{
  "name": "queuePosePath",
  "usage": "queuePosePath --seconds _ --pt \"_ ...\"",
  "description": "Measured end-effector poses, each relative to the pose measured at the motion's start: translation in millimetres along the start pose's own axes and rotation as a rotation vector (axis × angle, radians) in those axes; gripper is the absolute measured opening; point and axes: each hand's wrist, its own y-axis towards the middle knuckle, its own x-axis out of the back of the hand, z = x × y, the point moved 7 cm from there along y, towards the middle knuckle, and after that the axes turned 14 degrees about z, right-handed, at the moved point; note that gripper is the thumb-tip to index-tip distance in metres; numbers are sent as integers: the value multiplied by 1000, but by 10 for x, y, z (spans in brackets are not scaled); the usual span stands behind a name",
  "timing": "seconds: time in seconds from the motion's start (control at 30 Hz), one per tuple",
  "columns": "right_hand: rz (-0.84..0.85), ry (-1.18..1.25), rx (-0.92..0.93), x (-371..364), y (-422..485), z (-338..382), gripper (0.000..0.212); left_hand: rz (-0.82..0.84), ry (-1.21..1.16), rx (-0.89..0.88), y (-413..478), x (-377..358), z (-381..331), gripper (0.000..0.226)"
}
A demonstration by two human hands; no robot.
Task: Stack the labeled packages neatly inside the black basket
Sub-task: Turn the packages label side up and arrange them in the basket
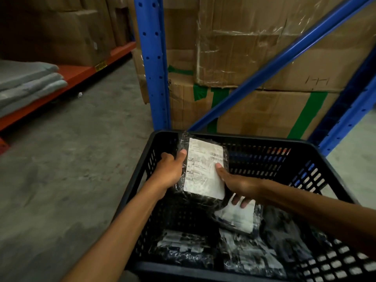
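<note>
A black plastic-wrapped package with a white shipping label point(200, 165) is held tilted over the far left part of the black basket point(301, 159). My left hand point(172, 169) grips its left edge, thumb on top. My right hand point(237, 184) holds its right edge, thumb pressed on the label, fingers curled underneath. Below it another labeled package point(238, 217) lies in the basket, and more labeled packages point(183, 246) cover the basket's bottom near me.
A blue rack upright point(155, 62) and a diagonal brace point(270, 64) stand just behind the basket, with large cardboard boxes point(254, 47) behind them. An orange shelf point(81, 73) with folded grey fabric point(26, 82) runs along the left. Grey concrete floor point(71, 159) lies left of the basket.
</note>
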Motion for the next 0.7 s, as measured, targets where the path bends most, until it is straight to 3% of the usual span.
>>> queuePosePath --seconds 0.1,0.33,0.43,0.57,0.7 --pt "-10 313 115 -142 174 16 74 15 -19 53 67 -5 162 74" --pt "-53 278 84 -375 298 172 30 16 84 224 284 106 446 58" --pt "-84 235 39 -397 363 200 27 42 149 273 379 38 464 53" --pt "-137 191 -12 -289 486 218 26 -34 310 353 511 -17 514 70" --pt "-194 86 -36 -237 571 323 26 1 599 317 631 -49 509 51"
